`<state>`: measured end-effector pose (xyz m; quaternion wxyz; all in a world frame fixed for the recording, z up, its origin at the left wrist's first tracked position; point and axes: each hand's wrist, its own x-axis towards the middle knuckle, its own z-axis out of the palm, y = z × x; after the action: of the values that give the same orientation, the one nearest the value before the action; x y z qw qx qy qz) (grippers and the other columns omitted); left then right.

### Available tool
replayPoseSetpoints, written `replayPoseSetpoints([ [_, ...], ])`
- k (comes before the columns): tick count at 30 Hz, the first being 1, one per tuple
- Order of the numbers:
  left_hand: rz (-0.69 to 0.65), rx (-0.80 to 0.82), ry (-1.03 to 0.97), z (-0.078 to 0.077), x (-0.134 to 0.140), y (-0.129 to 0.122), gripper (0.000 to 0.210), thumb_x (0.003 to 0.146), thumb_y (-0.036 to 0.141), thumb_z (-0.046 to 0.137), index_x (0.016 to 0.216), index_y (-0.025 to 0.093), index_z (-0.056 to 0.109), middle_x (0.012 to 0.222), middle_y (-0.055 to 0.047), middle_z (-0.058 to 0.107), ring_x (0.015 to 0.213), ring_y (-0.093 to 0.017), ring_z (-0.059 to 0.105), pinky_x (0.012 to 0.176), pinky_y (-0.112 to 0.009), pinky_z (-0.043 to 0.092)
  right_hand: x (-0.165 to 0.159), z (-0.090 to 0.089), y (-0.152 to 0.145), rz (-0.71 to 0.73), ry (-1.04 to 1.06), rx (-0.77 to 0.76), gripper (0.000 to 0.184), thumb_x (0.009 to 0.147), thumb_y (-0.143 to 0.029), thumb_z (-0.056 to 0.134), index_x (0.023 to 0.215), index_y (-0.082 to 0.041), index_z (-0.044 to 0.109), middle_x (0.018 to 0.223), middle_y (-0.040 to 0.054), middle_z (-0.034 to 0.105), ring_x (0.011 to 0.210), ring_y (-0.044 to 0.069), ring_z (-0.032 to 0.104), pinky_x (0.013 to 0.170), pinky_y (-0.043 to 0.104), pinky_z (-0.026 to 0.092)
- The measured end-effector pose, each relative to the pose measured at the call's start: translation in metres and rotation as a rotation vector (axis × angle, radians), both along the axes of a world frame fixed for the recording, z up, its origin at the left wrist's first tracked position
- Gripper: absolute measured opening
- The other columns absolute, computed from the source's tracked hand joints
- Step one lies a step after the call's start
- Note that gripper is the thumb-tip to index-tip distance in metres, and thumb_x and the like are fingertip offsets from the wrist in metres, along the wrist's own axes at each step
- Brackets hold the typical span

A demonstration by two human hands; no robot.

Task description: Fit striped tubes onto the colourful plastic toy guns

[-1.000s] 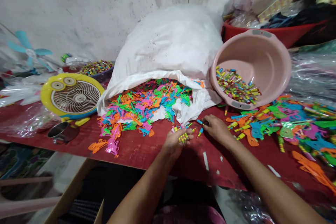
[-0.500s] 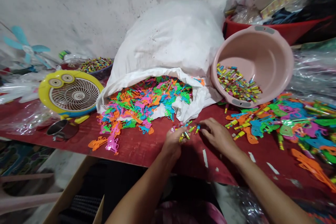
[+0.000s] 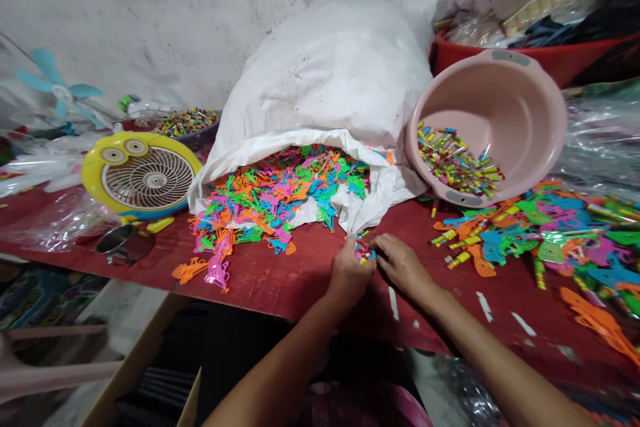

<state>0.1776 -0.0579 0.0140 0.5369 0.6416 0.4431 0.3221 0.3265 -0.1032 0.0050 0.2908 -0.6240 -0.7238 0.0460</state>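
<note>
My left hand is curled around a small bunch of colourful plastic tubes on the red table, just in front of the open white sack. My right hand lies against the same bunch from the right, fingertips touching the tubes. Bright plastic toy pieces spill from the sack's mouth to the left of my hands. A tilted pink basin at the right holds several more of the small tubes.
A yellow fan and a metal cup stand at the left. More coloured toy pieces lie heaped at the right. A red tub stands behind the basin, and a bowl of tubes at the back left.
My left hand turned from palm-up with tubes in it to closed over them on the table. My right hand slid left and met it at the bunch.
</note>
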Motion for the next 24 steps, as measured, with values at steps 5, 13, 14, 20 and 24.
replayPoseSetpoints([
  [5,-0.006,0.042,0.026,-0.003,0.002,0.003,0.028,0.067,0.008,0.068,0.088,0.019,0.054,0.074,0.002,0.06,0.067,-0.014,0.055,0.063,-0.023,0.041,-0.012,-0.003,0.001,0.005,0.19,0.069,0.018,0.084,-0.006,0.044,0.093,-0.018,0.054,0.086,0.0051,0.056,0.082,0.02,0.054,0.074,0.03,0.044],
  [13,0.133,-0.557,-0.641,0.004,-0.031,0.016,0.043,0.059,0.021,0.08,0.095,0.013,0.057,0.076,-0.002,0.063,0.06,-0.012,0.059,0.051,-0.02,0.043,-0.001,0.016,0.015,0.003,-0.139,-0.061,0.032,0.086,-0.008,0.046,0.114,-0.018,0.06,0.106,0.0102,0.062,0.097,0.024,0.054,0.085,0.035,0.043],
  [14,0.149,-0.614,-0.675,0.006,-0.035,0.018,0.042,0.059,0.021,0.081,0.093,0.013,0.058,0.077,-0.004,0.064,0.064,-0.014,0.062,0.052,-0.02,0.044,-0.002,0.017,0.016,-0.009,-0.137,-0.077,0.028,0.087,-0.01,0.046,0.109,-0.018,0.061,0.103,0.0096,0.062,0.093,0.023,0.055,0.082,0.033,0.043],
  [20,0.203,-0.689,-0.766,0.008,-0.038,0.018,0.04,0.059,0.025,0.086,0.086,0.01,0.061,0.083,-0.008,0.066,0.068,-0.015,0.064,0.052,-0.021,0.045,-0.029,0.013,0.01,-0.12,0.312,-0.124,0.012,0.086,-0.022,0.051,0.09,-0.018,0.061,0.075,0.0025,0.058,0.067,0.017,0.055,0.061,0.026,0.042],
  [24,0.15,-0.576,-0.842,0.01,-0.029,0.012,0.045,0.059,0.035,0.089,0.088,0.011,0.063,0.077,-0.003,0.063,0.062,-0.01,0.058,0.054,-0.019,0.042,-0.058,0.018,0.007,-0.192,0.574,-0.096,0.016,0.086,-0.03,0.055,0.094,-0.017,0.06,0.071,-0.0002,0.058,0.062,0.015,0.055,0.058,0.025,0.042],
])
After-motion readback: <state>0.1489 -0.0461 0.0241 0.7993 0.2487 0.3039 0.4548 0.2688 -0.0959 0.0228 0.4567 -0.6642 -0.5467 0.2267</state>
